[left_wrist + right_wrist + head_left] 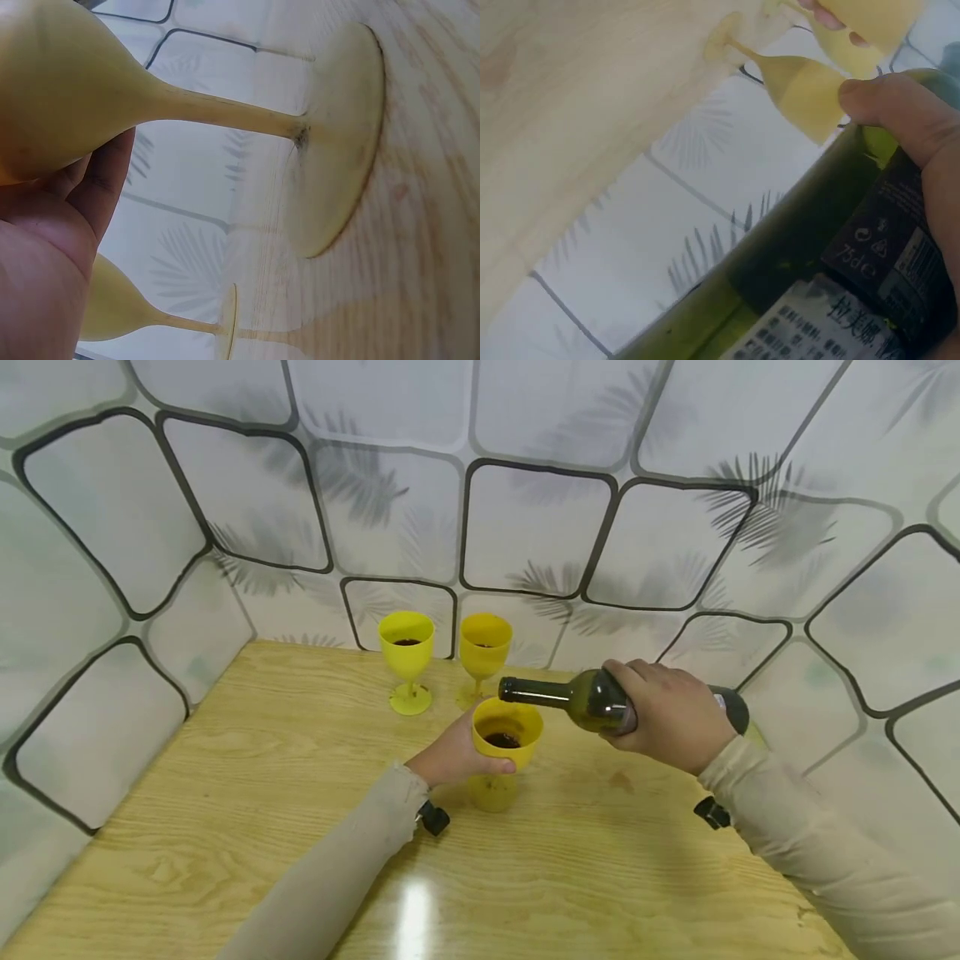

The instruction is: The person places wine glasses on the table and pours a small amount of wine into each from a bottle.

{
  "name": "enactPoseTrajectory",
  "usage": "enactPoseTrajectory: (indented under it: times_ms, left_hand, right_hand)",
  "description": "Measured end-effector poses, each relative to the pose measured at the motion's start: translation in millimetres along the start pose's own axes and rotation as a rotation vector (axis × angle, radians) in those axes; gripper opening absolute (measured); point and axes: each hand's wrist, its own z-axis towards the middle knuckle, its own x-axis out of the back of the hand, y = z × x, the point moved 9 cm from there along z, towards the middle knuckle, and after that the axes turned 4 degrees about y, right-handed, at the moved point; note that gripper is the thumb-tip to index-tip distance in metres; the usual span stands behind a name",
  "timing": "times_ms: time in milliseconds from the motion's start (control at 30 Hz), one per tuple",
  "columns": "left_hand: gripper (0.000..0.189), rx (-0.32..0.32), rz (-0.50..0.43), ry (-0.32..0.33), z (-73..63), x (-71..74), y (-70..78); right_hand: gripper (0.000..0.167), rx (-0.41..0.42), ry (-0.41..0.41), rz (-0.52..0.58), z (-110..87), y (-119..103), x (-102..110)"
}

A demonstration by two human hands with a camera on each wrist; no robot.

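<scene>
My left hand [457,756] grips the bowl of a yellow goblet [527,748] with a little dark liquid at the bottom. In the left wrist view its stem [217,112] and round foot [341,157] show, the foot close over the wood. My right hand [671,710] is wrapped round the body of a dark green wine bottle [588,700], tipped almost level. The bottle's mouth points left, just above the goblet's rim, with no stream visible. In the right wrist view a dark label [881,240] and a white printed sticker [817,322] show on the glass.
Two more yellow goblets stand upright at the back of the wooden table [225,793], the left one [407,662] and the right one [486,662], both with dark liquid inside. Behind them rises a patterned wall covering [390,527], which also runs along both sides.
</scene>
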Motion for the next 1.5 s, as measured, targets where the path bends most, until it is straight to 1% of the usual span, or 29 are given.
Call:
enactPoseTrajectory:
  times_ms: [133, 233, 333, 500, 633, 733, 933, 1200, 1500]
  left_hand:
    - [0.087, -0.022, -0.02, -0.013, 0.4, -1.1, 0.7]
    - [0.086, -0.022, -0.031, -0.017, 0.6, -1.4, 0.4]
    - [0.089, -0.029, -0.039, -0.018, 1.2, -1.8, 0.9]
    - [0.095, -0.057, -0.054, -0.025, 2.0, -2.7, 3.0]
    - [0.096, -0.047, -0.038, -0.016, 1.1, -2.1, 3.2]
    - [0.096, -0.035, -0.029, -0.009, 0.0, -1.3, 2.6]
    - [0.097, -0.039, -0.04, -0.017, 0.6, -3.2, 3.1]
    - [0.094, -0.05, -0.048, -0.028, 0.4, -3.8, 4.9]
    - [0.094, -0.048, -0.033, -0.021, -0.8, -2.4, 5.2]
  right_hand:
    - [0.085, -0.088, 0.064, 0.044, -7.8, 10.5, -5.6]
    - [0.082, -0.154, 0.094, 0.086, -13.3, 16.9, -9.7]
    - [0.08, -0.218, 0.125, 0.137, -19.3, 22.5, -12.8]
    - [0.077, -0.314, 0.194, 0.226, -30.3, 32.3, -17.8]
    - [0.078, -0.403, 0.247, 0.274, -40.6, 39.3, -20.1]
    - [0.079, -0.45, 0.278, 0.292, -48.4, 42.0, -23.3]
    - [0.08, -0.469, 0.337, 0.299, -60.9, 43.8, -28.2]
    - [0.083, -0.485, 0.425, 0.289, -69.3, 47.3, -28.5]
    - [0.088, -0.495, 0.452, 0.286, -70.5, 46.1, -30.6]
